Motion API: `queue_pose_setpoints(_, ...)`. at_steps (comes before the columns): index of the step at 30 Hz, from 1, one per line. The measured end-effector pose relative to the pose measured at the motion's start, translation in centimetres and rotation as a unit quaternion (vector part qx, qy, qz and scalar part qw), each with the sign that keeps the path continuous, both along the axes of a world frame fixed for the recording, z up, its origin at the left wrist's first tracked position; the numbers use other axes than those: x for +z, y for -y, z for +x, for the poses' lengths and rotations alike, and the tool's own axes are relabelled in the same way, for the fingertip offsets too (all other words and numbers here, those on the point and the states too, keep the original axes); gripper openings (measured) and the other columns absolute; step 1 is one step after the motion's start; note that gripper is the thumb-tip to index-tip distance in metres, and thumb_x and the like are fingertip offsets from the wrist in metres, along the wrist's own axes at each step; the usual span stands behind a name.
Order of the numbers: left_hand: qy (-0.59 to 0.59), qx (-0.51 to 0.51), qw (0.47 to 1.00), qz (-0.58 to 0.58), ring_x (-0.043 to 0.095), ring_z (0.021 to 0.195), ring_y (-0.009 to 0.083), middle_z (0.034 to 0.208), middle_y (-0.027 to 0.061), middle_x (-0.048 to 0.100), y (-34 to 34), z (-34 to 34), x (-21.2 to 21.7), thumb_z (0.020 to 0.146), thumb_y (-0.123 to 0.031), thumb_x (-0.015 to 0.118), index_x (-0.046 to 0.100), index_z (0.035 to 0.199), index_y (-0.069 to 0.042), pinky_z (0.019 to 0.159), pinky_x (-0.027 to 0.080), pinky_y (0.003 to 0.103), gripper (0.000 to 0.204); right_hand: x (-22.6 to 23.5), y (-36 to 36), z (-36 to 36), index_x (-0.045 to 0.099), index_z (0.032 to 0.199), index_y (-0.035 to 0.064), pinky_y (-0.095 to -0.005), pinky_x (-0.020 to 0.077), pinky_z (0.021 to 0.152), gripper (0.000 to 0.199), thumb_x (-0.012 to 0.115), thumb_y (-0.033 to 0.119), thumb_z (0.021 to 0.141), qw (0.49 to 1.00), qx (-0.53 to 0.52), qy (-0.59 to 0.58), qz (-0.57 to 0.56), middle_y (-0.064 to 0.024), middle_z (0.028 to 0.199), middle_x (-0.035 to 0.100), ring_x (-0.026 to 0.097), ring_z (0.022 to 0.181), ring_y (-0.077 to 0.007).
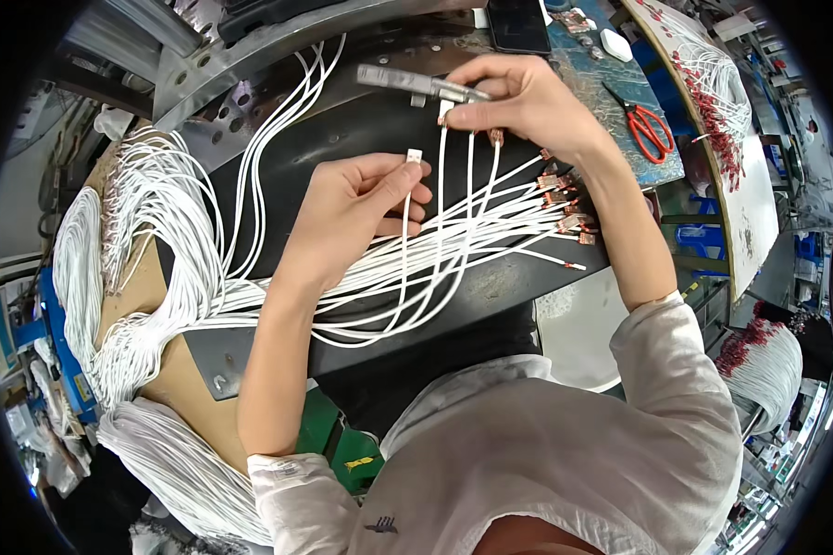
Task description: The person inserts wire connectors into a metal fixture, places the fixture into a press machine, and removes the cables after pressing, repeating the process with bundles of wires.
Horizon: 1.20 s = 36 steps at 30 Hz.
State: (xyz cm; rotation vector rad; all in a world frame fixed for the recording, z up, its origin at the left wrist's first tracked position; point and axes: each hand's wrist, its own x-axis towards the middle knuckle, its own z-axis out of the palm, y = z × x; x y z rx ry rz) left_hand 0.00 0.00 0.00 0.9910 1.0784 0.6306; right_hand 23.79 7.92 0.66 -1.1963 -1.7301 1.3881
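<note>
My left hand [361,199] pinches a white plug [415,157], shaped like a USB connector, between thumb and fingers; its white cable hangs down. Farther back and to the right, my right hand [532,102] grips a narrow grey metal bar [400,81], slightly blurred, that points left. White cables hang below this bar, one with a white end piece [445,113] by the thumb, another with a copper-coloured end [497,137]. Whether these ends are fixed in the bar I cannot tell. Beneath both hands a bundle of white cables [416,262] crosses the black surface, with copper-coloured ends [557,199] toward the right.
Thick coils of white cable [171,217] lie on a tan board at the left. Red-handled cutters [651,136], a dark phone [518,26] and a small white case [616,44] rest on the blue bench. A metal machine frame [241,74] borders the far side.
</note>
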Motion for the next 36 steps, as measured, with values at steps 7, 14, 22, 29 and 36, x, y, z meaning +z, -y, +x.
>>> queue_pose_setpoints(7, 0.046, 0.109, 0.991, 0.062, 0.065, 0.077, 0.0106, 0.089, 0.008, 0.07, 0.1, 0.7, -0.6, 0.1, -0.017, 0.065, 0.07, 0.112, 0.004, 0.071, 0.058, 0.024, 0.025, -0.2, 1.1, -1.0, 0.069, 0.111, -0.004, -0.0204, 0.0453, 0.056, 0.035, 0.081, 0.012, 0.083, 0.995, 0.095, 0.009, -0.034, -0.0068, 0.082, 0.073, 0.06, 0.065, -0.0054)
queue_pose_setpoints(14, 0.034, 0.114, 0.99, 0.074, 0.064, 0.076, 0.008, 0.09, 0.0062, 0.071, 0.0, 0.7, -0.6, 0.1, -0.019, 0.065, 0.071, 0.112, 0.003, 0.07, 0.057, 0.023, 0.025, -0.4, 0.8, -1.1, 0.068, 0.111, -0.0021, -0.0192, 0.0443, 0.055, 0.029, 0.078, 0.006, 0.085, 0.997, 0.077, 0.0, -0.032, -0.0038, 0.083, 0.073, 0.06, 0.066, -0.0034)
queue_pose_setpoints(22, 0.041, 0.104, 0.991, 0.075, 0.064, 0.075, 0.0086, 0.089, 0.0063, 0.07, 0.0, 0.5, -0.4, 0.1, -0.02, 0.065, 0.07, 0.112, 0.004, 0.069, 0.058, 0.025, 0.028, 0.0, 1.1, -1.3, 0.069, 0.112, -0.0026, -0.0195, 0.0467, 0.058, 0.028, 0.077, 0.005, 0.086, 0.996, 0.055, -0.022, -0.06, -0.0038, 0.085, 0.073, 0.063, 0.069, -0.0041)
queue_pose_setpoints(29, 0.037, 0.102, 0.99, 0.086, 0.064, 0.073, 0.0086, 0.09, 0.007, 0.07, -0.1, 0.2, -0.5, 0.099, -0.02, 0.065, 0.07, 0.112, 0.004, 0.067, 0.058, 0.025, 0.028, 0.0, 0.6, -1.3, 0.069, 0.113, -0.0022, -0.0204, 0.0494, 0.062, 0.03, 0.077, 0.006, 0.086, 0.994, 0.09, -0.006, -0.068, -0.0045, 0.086, 0.074, 0.065, 0.072, -0.0061)
queue_pose_setpoints(36, -0.301, -0.059, 0.938, 0.163, 0.062, 0.074, 0.015, 0.085, 0.0082, 0.071, -1.9, -1.5, 1.9, 0.095, -0.018, 0.067, 0.074, 0.099, 0.001, 0.063, 0.053, 0.035, 0.021, -0.3, -4.5, -0.8, 0.067, 0.12, 0.0013, -0.0248, 0.0536, 0.073, 0.036, 0.076, 0.009, 0.087, 0.94, 0.206, 0.205, 0.182, -0.0125, 0.102, 0.073, 0.07, 0.089, -0.016)
